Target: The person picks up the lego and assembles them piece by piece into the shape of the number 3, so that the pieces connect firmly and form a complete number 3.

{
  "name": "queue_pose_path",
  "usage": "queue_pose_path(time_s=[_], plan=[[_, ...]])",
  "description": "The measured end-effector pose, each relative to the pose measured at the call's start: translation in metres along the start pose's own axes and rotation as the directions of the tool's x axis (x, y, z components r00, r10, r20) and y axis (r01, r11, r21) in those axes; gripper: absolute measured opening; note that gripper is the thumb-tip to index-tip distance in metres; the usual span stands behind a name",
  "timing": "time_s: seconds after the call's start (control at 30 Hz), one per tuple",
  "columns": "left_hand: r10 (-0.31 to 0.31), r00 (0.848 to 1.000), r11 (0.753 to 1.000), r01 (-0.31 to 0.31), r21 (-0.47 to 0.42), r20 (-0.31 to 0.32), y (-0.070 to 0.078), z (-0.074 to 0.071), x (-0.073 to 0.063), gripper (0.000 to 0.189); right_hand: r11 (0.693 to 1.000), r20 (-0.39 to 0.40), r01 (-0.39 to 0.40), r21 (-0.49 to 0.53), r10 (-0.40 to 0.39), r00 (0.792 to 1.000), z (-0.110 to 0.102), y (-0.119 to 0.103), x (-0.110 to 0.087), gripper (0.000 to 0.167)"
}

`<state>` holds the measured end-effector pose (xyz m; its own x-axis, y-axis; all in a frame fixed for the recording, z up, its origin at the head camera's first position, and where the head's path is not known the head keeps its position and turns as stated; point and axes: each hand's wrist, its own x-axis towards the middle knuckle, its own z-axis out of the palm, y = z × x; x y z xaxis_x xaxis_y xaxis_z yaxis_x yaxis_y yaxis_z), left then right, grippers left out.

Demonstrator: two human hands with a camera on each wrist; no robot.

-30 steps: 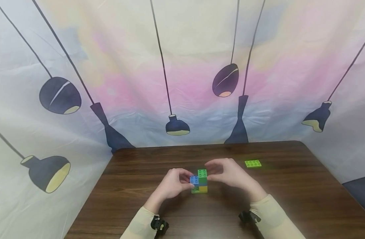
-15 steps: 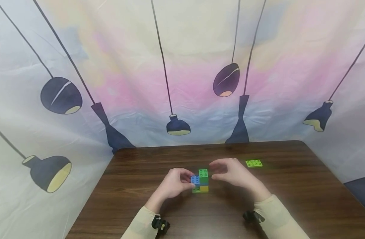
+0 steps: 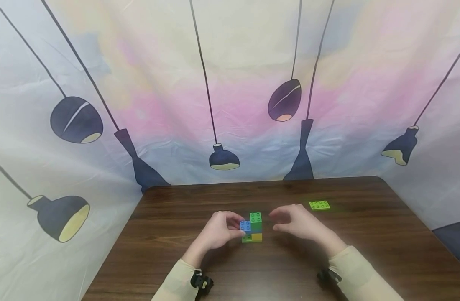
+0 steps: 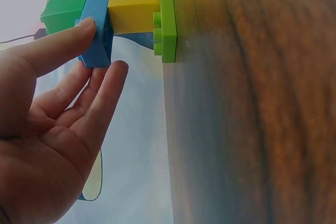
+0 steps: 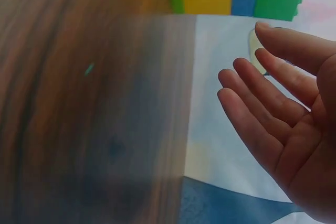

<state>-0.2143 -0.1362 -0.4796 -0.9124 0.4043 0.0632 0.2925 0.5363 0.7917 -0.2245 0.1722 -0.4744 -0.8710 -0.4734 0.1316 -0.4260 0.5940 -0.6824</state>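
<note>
A small stack of toy building bricks stands on the table. At its bottom is a lime base plate, with a yellow brick on one end. Across the yellow brick lies a blue brick, its left end jutting out over the plate. A green brick sits on the blue one's right part. My left hand pinches the overhanging blue end, thumb on the near side. Right of the stack, apart from it, my right hand holds nothing; its fingers are loosely bent in the right wrist view.
A loose lime eight-stud plate lies farther back on the brown wooden table, to the right, beyond my right hand. Behind the table hangs a cloth backdrop printed with lamps.
My right hand has moved off the green brick, to the right and slightly nearer me. My left hand and the stack stay in place.
</note>
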Motion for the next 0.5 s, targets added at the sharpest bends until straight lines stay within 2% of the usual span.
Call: queue_pose_path(time_s=[0.27,0.5], plan=[[0.002,1.0,1.0,-0.002,-0.008,-0.001,0.001,0.0,0.0,0.03,1.0,-0.007,0.005,-0.002,-0.005,1.0,-0.007,0.016,-0.01,0.034],[-0.004,1.0,1.0,0.004,-0.012,0.0,0.0,0.0,-0.001,0.031,1.0,-0.015,-0.022,0.016,0.022,1.0,-0.012,0.029,-0.02,0.033]])
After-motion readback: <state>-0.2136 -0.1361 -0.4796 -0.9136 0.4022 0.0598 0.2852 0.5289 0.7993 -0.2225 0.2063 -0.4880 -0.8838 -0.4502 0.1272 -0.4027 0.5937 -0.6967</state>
